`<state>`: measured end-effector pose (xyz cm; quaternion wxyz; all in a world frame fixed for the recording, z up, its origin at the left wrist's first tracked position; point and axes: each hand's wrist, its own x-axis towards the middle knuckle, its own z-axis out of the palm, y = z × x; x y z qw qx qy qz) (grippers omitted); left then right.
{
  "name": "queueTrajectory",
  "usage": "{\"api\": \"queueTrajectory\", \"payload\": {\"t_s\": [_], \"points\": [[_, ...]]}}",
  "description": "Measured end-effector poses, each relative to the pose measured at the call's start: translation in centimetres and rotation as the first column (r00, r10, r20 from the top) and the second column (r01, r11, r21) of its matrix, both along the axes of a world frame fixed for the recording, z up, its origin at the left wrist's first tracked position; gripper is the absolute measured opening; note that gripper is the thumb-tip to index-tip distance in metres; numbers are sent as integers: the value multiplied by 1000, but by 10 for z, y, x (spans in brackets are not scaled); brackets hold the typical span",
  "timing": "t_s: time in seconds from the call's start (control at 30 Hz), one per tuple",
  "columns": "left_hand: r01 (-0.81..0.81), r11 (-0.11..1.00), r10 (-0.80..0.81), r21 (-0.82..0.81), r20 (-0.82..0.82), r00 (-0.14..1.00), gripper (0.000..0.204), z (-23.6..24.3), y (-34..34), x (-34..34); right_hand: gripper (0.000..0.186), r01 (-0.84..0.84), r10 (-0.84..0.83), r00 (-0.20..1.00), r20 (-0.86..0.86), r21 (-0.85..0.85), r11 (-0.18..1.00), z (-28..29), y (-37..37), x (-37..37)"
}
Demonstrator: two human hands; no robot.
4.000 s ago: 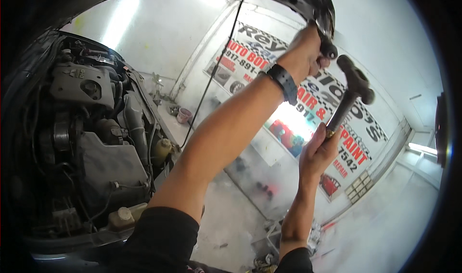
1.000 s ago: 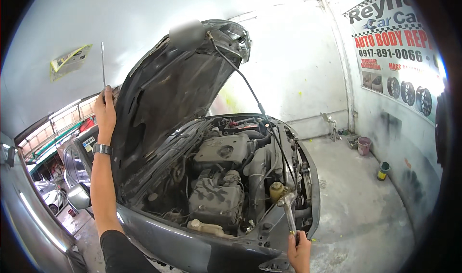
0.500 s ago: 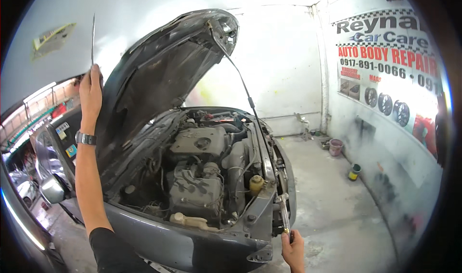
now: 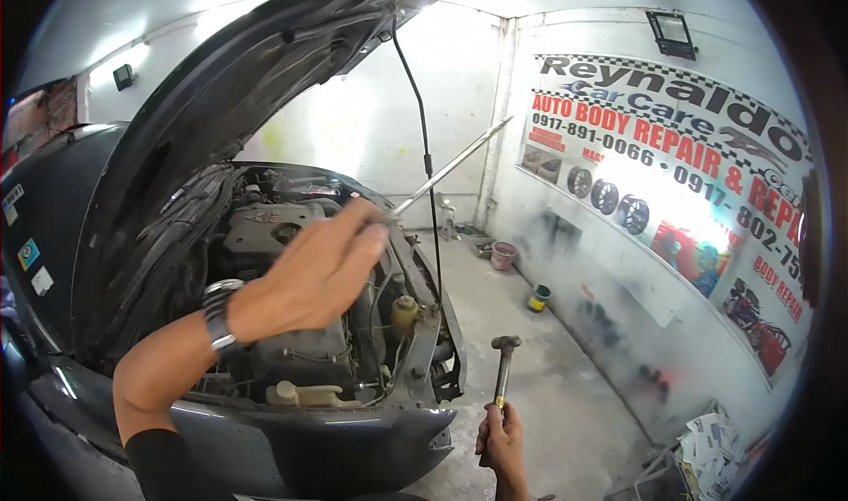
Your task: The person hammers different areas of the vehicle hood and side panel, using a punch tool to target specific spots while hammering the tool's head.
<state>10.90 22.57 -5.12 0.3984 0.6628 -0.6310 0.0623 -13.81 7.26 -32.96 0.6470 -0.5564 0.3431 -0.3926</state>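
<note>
My left hand (image 4: 318, 276), slightly blurred and with a watch on the wrist, grips a long silver metal rod (image 4: 450, 167) that slants up to the right. It is over the engine bay (image 4: 265, 223) of a dark car, in front of the raised hood (image 4: 203, 104). A thin black prop rod (image 4: 411, 77) runs down from that hood. Low at the centre right, my right hand (image 4: 502, 439) is closed round the handle of a hammer (image 4: 505, 351), held upright with its head on top, over the floor beside the car's front corner.
A large printed banner (image 4: 618, 130) hangs on the right wall under a floodlight (image 4: 671, 33). A pink bucket (image 4: 502, 256), a green can (image 4: 539, 300) and a pile of paper (image 4: 711, 444) stand or lie along that wall. Another dark panel with stickers (image 4: 49, 218) is at the left.
My left hand has swung from the far left toward the middle, tilting the rod rightward. The hammer has shifted slightly left and up from half a second ago. The view has turned.
</note>
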Motion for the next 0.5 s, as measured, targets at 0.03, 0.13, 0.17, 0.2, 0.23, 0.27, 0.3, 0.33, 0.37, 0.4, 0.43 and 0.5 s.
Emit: {"api": "queueTrajectory", "payload": {"t_s": [0.03, 0.13, 0.17, 0.2, 0.23, 0.27, 0.3, 0.33, 0.37, 0.4, 0.43, 0.5], "points": [[101, 995, -102, -13, -153, 983, 29, -9, -12, 12, 18, 0, -1, 999, 32, 24, 1000, 0, 7, 0], [364, 931, -309, -21, -577, 756, 32, -2, -42, 31, 18, 34, -34, 999, 1, 57, 998, -8, 26, -12], [406, 914, -340, -20, -586, 735, 32, 2, -59, 30, 18, 77, -73, 996, -53, 73, 994, -12, 32, -22], [418, 900, -375, -122, -706, 601, 34, 9, -62, 31, 18, 89, -84, 995, -58, 75, 993, -14, 39, -25], [408, 886, -405, -222, -798, 446, 35, 15, -66, 34, 18, 104, -96, 989, -114, 65, 992, -16, 46, -26], [422, 879, -411, -222, -802, 434, 35, 20, -72, 38, 19, 126, -115, 978, -171, 56, 990, -19, 52, -31], [472, 836, -493, -279, -760, 424, 36, 24, -79, 45, 18, 172, -166, 971, -170, 21, 985, -24, 56, -32], [519, 787, -571, -334, -712, 409, 38, 28, -86, 49, 18, 190, -183, 967, -176, 22, 982, -25, 61, -36], [527, 780, -577, -338, -714, 396, 38, 31, -92, 51, 17, 224, -220, 959, -179, 2, 975, -19, 67, -37], [557, 722, -638, -411, -707, 305, 37, 34, -98, 51, 17, 258, -257, 949, -181, -19, 966, -16, 70, -38], [576, 658, -692, -484, -690, 212, 36, 37, -104, 49, 16, 287, -292, 937, -189, -57, 956, -19, 71, -39], [588, 590, -739, -553, -663, 118, 37, 43, -120, 39, 16, 327, -335, 922, -195, -74, 942, -6, 77, -39]]}}
